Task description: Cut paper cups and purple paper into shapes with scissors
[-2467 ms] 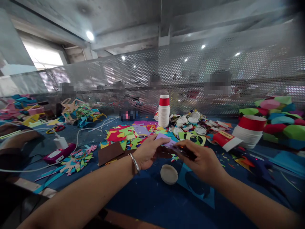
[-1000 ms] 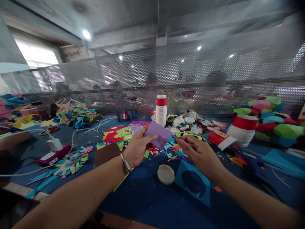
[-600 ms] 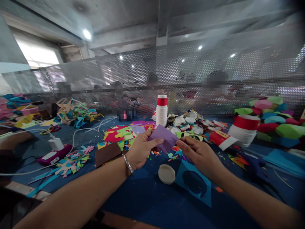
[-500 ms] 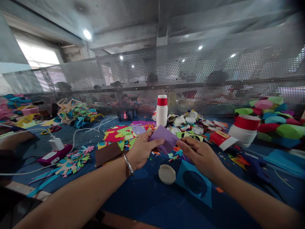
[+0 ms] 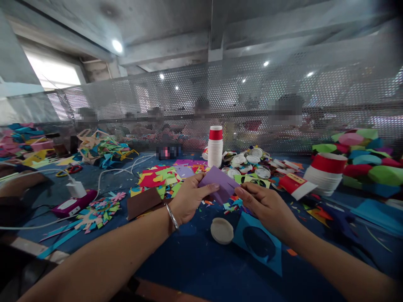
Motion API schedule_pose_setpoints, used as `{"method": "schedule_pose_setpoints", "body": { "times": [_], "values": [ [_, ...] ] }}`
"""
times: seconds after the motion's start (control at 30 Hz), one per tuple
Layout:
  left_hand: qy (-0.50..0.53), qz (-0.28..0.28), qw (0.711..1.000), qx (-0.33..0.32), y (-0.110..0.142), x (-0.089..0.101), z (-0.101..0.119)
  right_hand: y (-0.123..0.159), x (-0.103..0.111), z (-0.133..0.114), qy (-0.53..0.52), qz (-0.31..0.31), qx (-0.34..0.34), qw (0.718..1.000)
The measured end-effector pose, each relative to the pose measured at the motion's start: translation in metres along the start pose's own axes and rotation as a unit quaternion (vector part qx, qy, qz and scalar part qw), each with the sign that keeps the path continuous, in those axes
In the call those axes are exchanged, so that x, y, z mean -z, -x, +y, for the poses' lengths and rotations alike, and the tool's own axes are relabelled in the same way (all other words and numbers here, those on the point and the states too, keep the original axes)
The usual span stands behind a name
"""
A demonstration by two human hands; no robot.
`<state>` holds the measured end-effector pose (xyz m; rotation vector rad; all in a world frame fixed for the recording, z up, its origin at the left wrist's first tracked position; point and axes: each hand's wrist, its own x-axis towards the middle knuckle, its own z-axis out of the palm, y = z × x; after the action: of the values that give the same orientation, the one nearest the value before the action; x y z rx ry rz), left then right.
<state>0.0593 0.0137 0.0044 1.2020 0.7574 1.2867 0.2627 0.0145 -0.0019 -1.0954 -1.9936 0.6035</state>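
A piece of purple paper (image 5: pixel 218 184) is held up over the blue table, tilted, between both hands. My left hand (image 5: pixel 189 199) pinches its left side, thumb on the near face. At its right corner my right hand (image 5: pixel 261 203) is closed, thumb against the fingers, gripping the paper's edge. Beneath the hands lie a round whitish lid (image 5: pixel 222 231) and a blue sheet with a round hole (image 5: pixel 260 245). Brown paper (image 5: pixel 144 204) rests beside my left wrist. Small coloured scraps (image 5: pixel 233 206) are scattered behind the purple paper.
A stack of paper cups (image 5: pixel 215 147) stands behind my hands, beside a heap of round lids (image 5: pixel 245 161). More cups (image 5: pixel 324 174) and colourful paper shapes (image 5: pixel 371 159) sit at the right. A purple power strip (image 5: pixel 74 204) with white cables lies left. Perforated metal screen (image 5: pixel 185 96) spans the back.
Both hands keep their hold on the purple paper, with hardly any movement. The whole view has shifted very slightly.
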Motion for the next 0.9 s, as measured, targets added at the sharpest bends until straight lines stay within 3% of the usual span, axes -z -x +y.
{"method": "schedule_pose_setpoints", "body": {
  "times": [0.9],
  "values": [
    [-0.020,-0.004,1.000,0.017,-0.0006,0.0009,-0.0013,-0.0015,-0.0025,0.0069,0.007,-0.001,0.011,1.000]
  ]
}}
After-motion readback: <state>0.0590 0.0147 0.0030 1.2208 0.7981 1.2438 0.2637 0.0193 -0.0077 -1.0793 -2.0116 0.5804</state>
